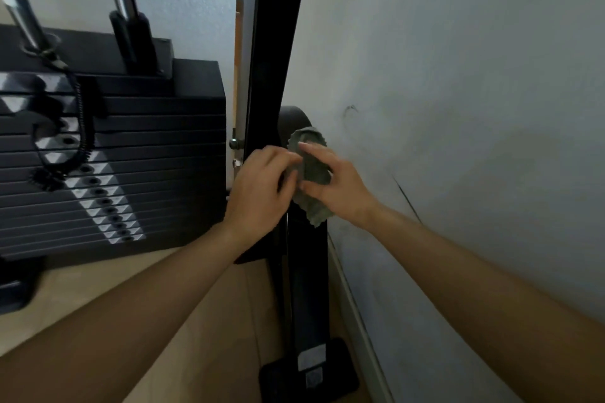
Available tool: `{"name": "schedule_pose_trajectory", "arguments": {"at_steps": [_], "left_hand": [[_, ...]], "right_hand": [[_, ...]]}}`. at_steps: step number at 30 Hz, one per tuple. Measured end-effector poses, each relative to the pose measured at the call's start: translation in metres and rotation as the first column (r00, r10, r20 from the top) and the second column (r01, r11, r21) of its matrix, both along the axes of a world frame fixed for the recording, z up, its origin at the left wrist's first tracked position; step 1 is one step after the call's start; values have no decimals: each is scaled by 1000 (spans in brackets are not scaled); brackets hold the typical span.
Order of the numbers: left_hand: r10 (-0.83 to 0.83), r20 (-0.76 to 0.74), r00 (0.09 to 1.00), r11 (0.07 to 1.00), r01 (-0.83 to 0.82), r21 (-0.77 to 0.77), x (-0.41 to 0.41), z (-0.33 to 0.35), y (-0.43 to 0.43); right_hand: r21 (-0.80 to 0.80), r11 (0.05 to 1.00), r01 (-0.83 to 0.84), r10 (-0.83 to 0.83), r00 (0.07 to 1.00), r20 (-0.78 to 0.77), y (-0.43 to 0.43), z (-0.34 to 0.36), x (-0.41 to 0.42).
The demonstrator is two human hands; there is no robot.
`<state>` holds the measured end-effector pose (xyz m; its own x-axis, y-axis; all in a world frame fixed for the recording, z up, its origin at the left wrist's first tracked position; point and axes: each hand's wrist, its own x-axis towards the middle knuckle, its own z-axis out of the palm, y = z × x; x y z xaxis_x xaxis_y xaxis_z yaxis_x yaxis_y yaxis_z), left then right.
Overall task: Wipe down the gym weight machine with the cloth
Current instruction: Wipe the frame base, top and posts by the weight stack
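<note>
Grey-green cloth (312, 175), crumpled, sits between both hands, in front of black upright post (273, 75) of weight machine, close to white wall (458, 75). Right hand (334, 185): thumb and fingers pinch cloth from wall side. Left hand (262, 186): fingers curled, tips touching cloth's left edge; cannot tell if a firm grip or just adjusting. Appears cloth is being refolded or bunched, not pressed flat on frame at this moment.

Step in hand, my judgement: wiping lower post and rounded black part (294, 118) behind cloth. To do it well: fold to a clean flat pad, wrap it partway round post, run long strokes along its length, turn cloth when soiled. One hand on cloth suffices; other can steady frame.

Edges/room: tight gap betw. post and wall on right; knuckles likely to scrape wall, which shows dark scuff marks (352, 109). Bolts (234, 143) project on post's left side, a snag risk for cloth. Weight stack (137, 147) w/ coiled pin cord (83, 127) stands just left. Open room mostly toward the floor (203, 321), along base bar (307, 304).
</note>
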<state>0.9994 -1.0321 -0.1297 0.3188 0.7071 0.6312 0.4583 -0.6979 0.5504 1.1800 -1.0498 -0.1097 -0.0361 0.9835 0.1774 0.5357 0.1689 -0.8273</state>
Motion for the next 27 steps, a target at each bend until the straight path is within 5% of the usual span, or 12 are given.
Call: {"name": "schedule_pose_trajectory", "arguments": {"at_steps": [3,6,11,20,27], "left_hand": [[-103,-275,956,987,132,89,11,1,21],[-85,-461,883,964,190,187,10,-13,36],[15,-459,888,935,150,321,-5,-28,39],[6,-343,939,952,99,289,-16,-55,14],[-8,-540,842,838,300,456,-17,-70,-13]], "right_hand": [[-96,992,80,-105,948,-301,-5,9,11],[-129,979,158,-193,920,-341,-3,13,16],[-184,975,127,-183,925,-332,5,-4,6],[-198,965,171,-212,953,-215,-6,-18,11],[-476,869,136,-302,907,-293,-33,-32,13]]}}
